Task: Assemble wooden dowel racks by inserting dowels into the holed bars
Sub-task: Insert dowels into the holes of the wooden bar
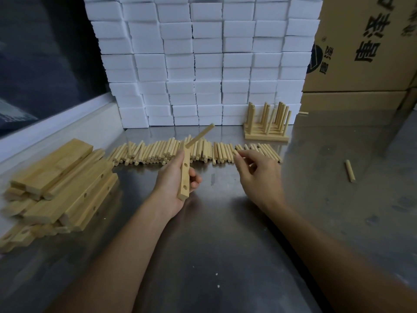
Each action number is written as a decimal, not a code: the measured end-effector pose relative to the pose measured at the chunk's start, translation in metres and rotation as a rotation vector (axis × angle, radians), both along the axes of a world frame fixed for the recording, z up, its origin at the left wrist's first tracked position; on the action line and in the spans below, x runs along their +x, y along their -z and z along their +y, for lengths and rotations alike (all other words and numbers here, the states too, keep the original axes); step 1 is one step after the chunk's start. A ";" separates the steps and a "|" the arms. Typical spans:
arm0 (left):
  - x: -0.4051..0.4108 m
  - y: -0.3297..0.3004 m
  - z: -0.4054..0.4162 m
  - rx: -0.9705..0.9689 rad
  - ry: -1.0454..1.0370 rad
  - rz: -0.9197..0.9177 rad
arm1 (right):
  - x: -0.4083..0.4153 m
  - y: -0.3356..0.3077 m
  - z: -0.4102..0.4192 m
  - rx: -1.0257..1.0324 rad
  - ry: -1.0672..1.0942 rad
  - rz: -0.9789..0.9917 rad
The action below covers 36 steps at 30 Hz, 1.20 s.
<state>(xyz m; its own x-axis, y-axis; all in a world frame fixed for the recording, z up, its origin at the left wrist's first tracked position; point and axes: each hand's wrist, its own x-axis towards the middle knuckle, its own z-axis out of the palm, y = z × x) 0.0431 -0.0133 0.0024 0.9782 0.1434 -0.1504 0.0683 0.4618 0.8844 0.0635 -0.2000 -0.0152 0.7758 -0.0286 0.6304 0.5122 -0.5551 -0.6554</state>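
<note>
The left hand (174, 184) gripped a pale wooden bar with round holes (185, 175), thumb and fingers curled round its lower half so that the bar stood nearly upright above the near middle of the table. Two open holes showed on the bar's face below the hand's grip, and one light wooden dowel (200, 135) was already seated in the bar's upper end, slanting up and to the right.

The right hand (257, 172) reached forward with its fingers loosely bent, the fingertips (237, 154) touching the right part of a long row of loose wooden dowels (158, 151); whether they had pinched one could not be told. That row lay side by side across the far middle of the dull grey metal tabletop (225, 233).

At the left edge sat an untidy stack of flat wooden holed bars and plain slats (61, 184). Farther back on the right stood a finished wooden dowel rack (266, 125), its pegs upright on a slatted base. A single stray dowel (349, 171) lay alone on the table well to the right, and another short one (303, 113) lay far back near the boxes.

Behind the row rose a wall of stacked white foam blocks (203, 59). Brown cardboard cartons with black printed characters (365, 46) filled the far right, and a dark window with a white sill (45, 64) ran along the left.
</note>
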 end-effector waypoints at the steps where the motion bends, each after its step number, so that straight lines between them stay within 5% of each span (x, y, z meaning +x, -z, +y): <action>1: 0.000 0.000 0.000 0.011 -0.002 0.000 | -0.003 0.000 0.002 -0.005 -0.029 -0.009; 12: -0.002 -0.001 -0.010 0.065 0.127 -0.053 | -0.025 -0.011 0.030 -0.123 -0.278 -0.071; 29: -0.010 -0.005 -0.013 0.081 0.147 -0.059 | -0.026 -0.010 0.031 -0.052 -0.292 0.048; 36: -0.012 -0.008 -0.016 0.336 0.036 -0.149 | -0.035 -0.026 0.030 -0.425 -0.037 -0.216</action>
